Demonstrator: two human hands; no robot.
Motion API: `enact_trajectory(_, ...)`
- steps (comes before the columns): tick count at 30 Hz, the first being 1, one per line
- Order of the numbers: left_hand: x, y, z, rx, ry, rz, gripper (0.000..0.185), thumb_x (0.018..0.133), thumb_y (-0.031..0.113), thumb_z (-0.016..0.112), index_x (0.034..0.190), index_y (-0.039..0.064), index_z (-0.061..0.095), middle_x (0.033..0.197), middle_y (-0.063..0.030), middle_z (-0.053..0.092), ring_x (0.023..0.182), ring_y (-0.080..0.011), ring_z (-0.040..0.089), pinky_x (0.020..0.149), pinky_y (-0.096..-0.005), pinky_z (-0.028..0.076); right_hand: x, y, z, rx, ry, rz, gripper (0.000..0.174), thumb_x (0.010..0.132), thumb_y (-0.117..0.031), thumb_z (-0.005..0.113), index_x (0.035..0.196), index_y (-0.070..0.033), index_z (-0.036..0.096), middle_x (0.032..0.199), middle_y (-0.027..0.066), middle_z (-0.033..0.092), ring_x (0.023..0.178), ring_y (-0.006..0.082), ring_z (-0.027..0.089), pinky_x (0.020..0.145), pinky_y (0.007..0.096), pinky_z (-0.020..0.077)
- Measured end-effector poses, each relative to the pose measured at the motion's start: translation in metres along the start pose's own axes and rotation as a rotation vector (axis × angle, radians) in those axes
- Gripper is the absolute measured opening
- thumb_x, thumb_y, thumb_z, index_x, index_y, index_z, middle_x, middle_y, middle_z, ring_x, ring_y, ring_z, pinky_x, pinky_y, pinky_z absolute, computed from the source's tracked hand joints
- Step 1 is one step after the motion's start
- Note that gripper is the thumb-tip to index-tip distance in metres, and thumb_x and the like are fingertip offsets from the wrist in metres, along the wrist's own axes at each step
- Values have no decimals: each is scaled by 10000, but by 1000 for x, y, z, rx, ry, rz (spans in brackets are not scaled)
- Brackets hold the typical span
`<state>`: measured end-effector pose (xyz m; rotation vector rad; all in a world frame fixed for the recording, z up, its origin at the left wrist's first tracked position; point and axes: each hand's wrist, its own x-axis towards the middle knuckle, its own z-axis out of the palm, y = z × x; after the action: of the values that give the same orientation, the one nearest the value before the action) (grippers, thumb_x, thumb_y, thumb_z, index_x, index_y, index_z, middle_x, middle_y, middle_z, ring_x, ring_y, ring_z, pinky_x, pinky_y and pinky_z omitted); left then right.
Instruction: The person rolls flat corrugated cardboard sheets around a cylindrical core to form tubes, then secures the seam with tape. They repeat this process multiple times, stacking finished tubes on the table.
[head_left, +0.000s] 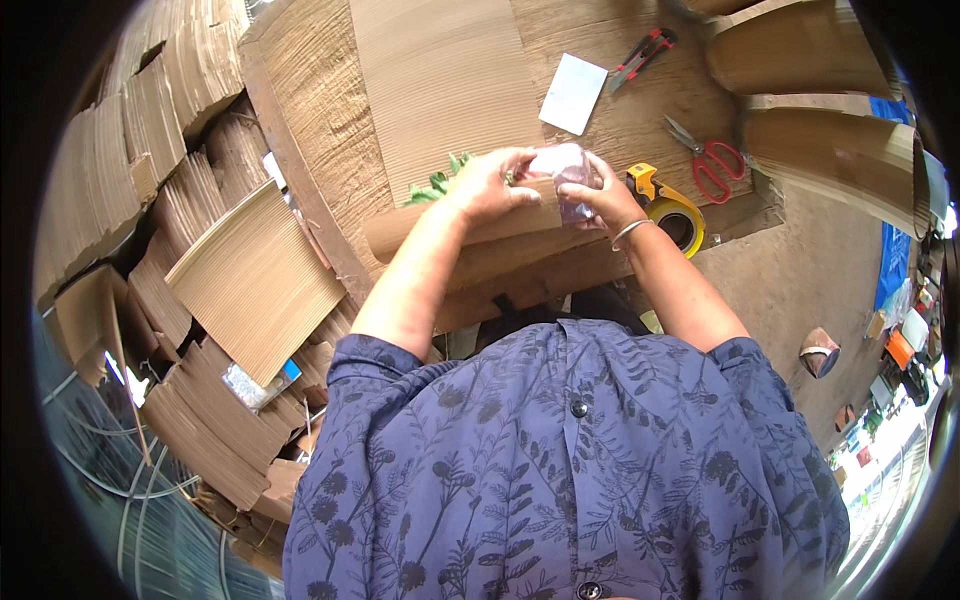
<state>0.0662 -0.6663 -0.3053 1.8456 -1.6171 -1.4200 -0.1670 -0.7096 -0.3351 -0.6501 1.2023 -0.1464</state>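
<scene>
A clear, pinkish-purple plastic item (574, 180), perhaps a pack or container, is gripped by my right hand (607, 199), thumb on the near side. My left hand (487, 184) is beside it, fingers reaching its left end and thumb apart. Whether the left fingers grip the plastic or some greenery is hidden. Green leaves (441, 184) stick out left of that hand. Just below both hands lies a curled roll of corrugated cardboard (405, 229). A flat corrugated cardboard sheet (450, 82) stretches away beyond them on the wooden table (315, 90).
Right of my hands lie a yellow tape dispenser (697, 232), red-handled scissors (709, 161), a red-and-black utility knife (643, 56) with its blade out and a white card (573, 94). Cardboard stacks (90, 187) rise at left. Bent cardboard sheets (825, 150) stand at right.
</scene>
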Motion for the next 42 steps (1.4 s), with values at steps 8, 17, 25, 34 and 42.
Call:
enact_trajectory(8, -71, -9, 61, 3, 139, 19, 695, 699, 226, 878, 1315, 70, 598, 1283, -143, 649, 1162, -303, 641, 1000, -374, 516, -14, 61, -13, -142, -89, -74, 971, 686, -231, 897, 1496, -110, 376, 1282, 141, 622, 1083, 266, 646, 662, 432, 607)
enact_trajectory(17, -60, -19, 70, 167, 61, 133, 751, 679, 324, 872, 1342, 119, 585, 1380, -88, 602, 1264, -280, 572, 1036, -431, 452, -25, 81, -26, -321, -51, -188, 1111, 680, -339, 891, 1542, -30, 262, 1443, 250, 453, 1337, 323, 476, 1114, 403, 398)
enact_trajectory(25, -73, -6, 72, 363, 278, 189, 592, 700, 321, 863, 1199, 120, 613, 1055, -82, 657, 1038, -306, 632, 931, -458, 467, -36, 25, -14, -1207, -182, -613, 1080, 557, -277, 925, 1495, -169, 401, 1502, 190, 385, 1372, 418, 402, 1146, 465, 388)
enact_trajectory(34, -65, 13, 61, 494, 262, 323, 260, 691, 264, 852, 897, 181, 716, 899, -7, 633, 912, -236, 623, 944, -454, 434, -31, 8, -10, -1281, -211, -535, 1024, 574, -278, 900, 1484, -199, 436, 1423, 158, 460, 1275, 396, 500, 1070, 453, 462)
enact_trajectory(42, -28, 1, 46, 250, 48, 249, 228, 732, 214, 834, 772, 92, 647, 1150, -15, 696, 1115, -227, 631, 1114, -478, 369, -53, 16, 5, -1368, 133, -840, 794, 671, -210, 806, 1400, -133, 500, 1414, 158, 479, 1323, 375, 455, 1074, 538, 382)
